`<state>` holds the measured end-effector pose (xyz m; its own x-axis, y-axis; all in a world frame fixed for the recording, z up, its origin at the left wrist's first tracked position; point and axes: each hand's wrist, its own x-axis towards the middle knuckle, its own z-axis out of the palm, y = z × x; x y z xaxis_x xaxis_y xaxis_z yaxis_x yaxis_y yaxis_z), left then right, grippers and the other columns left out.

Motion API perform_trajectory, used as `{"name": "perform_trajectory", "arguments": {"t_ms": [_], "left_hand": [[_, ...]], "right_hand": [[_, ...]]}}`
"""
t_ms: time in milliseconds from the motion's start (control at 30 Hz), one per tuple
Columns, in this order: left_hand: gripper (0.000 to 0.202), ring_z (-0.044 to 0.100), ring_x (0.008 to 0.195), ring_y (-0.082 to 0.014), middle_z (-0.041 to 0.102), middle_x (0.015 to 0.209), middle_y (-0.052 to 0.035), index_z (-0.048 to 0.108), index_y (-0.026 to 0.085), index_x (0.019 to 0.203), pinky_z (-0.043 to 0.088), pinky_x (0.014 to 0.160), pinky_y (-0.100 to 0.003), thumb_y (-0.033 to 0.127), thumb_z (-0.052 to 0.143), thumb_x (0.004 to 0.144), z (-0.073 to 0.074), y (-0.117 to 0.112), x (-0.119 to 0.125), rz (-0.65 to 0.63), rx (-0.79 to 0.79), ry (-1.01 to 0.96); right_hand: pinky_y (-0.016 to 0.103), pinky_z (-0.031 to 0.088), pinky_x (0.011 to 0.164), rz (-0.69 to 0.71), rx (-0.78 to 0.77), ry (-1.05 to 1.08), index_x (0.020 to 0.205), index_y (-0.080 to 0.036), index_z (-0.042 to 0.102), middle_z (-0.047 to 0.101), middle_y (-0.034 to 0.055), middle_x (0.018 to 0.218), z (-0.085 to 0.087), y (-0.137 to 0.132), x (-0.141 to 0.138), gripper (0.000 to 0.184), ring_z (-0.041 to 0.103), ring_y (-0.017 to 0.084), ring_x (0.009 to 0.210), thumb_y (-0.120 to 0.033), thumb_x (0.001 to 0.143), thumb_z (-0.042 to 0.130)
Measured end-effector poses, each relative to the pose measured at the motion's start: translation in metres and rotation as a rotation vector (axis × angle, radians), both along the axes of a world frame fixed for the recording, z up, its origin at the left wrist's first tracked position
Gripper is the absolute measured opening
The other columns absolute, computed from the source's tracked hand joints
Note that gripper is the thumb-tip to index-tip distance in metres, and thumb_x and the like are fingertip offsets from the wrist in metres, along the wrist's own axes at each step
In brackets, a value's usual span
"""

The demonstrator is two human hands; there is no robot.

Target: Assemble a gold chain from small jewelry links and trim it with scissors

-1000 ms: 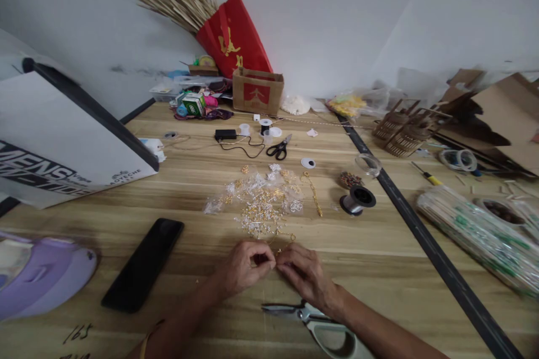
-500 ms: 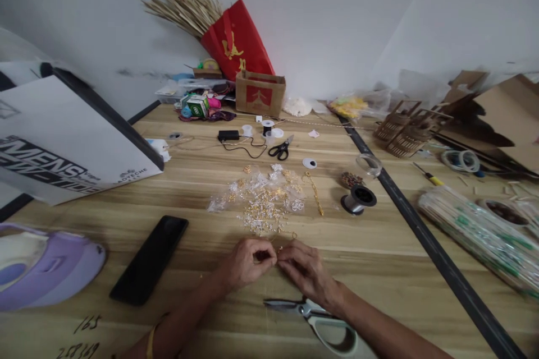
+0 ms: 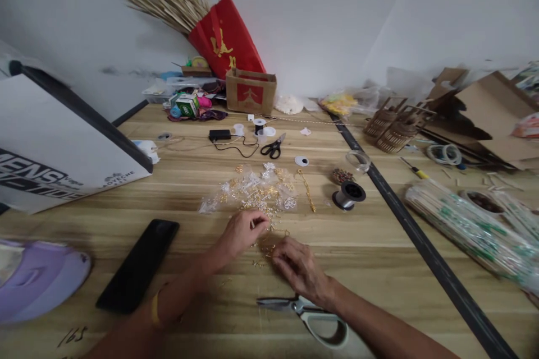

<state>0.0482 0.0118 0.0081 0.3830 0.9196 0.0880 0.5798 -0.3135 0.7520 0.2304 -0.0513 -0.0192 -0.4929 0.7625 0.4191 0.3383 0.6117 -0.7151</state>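
My left hand [image 3: 248, 229] has its thumb and fingers pinched at the near edge of a pile of small gold and silver beads [image 3: 259, 193]; whatever it holds is too small to make out. My right hand [image 3: 300, 269] lies lower on the table, fingertips closed on a thin gold chain [image 3: 269, 251], whose outline is blurred. A small gold loop [image 3: 287, 233] lies just beyond those fingers. Loose gold bits [image 3: 258, 263] lie between the hands. Light-handled scissors [image 3: 322, 320] lie under my right wrist. Beyond the pile, a longer gold chain [image 3: 306, 190] lies flat.
To the left are a black phone [image 3: 138, 266], a purple object [image 3: 42, 280] and a white box [image 3: 63, 146]. A wire spool [image 3: 348, 195] and a bead container [image 3: 343, 175] stand right of the pile. Black scissors [image 3: 273, 147] lie farther back. Wrapped sticks [image 3: 467, 230] lie at the right.
My left hand has parted from my right and moved up to the bead pile. The right hand stays low by the scissors. The whole view has shifted slightly.
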Motion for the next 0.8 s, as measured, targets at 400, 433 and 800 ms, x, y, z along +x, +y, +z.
{"name": "perform_trajectory", "arguments": {"t_ms": [400,433,800], "left_hand": [[0.021,0.054,0.08,-0.019,0.06,0.084,-0.0068,0.064,0.015,0.081,0.041,0.073,-0.029,0.017,0.044,0.088,-0.018,0.044,0.027,-0.149,0.314,0.494],[0.021,0.054,0.08,-0.0192,0.059,0.084,-0.0069,0.064,0.015,0.082,0.041,0.074,-0.029,0.016,0.044,0.088,-0.02,0.044,0.026,-0.162,0.319,0.496],[0.012,0.058,0.077,-0.0175,0.066,0.079,-0.0054,0.066,0.015,0.076,0.045,0.075,-0.029,0.016,0.055,0.079,-0.008,0.034,0.016,0.038,0.184,0.053]], "right_hand": [[0.025,0.042,0.062,0.0,0.014,0.033,0.084,-0.019,0.052,0.056,0.0043,0.076,0.001,0.001,0.002,0.01,0.052,0.015,0.071,-0.015,0.089,0.045],[0.026,0.042,0.062,0.003,0.016,0.032,0.084,-0.019,0.052,0.056,0.0043,0.076,0.001,0.002,0.002,0.01,0.052,0.015,0.071,-0.014,0.089,0.045],[0.025,0.04,0.059,-0.014,0.071,0.03,0.08,-0.018,0.051,0.054,0.0033,0.072,-0.001,-0.001,0.0,0.013,0.05,0.014,0.066,-0.017,0.09,0.043]]}}
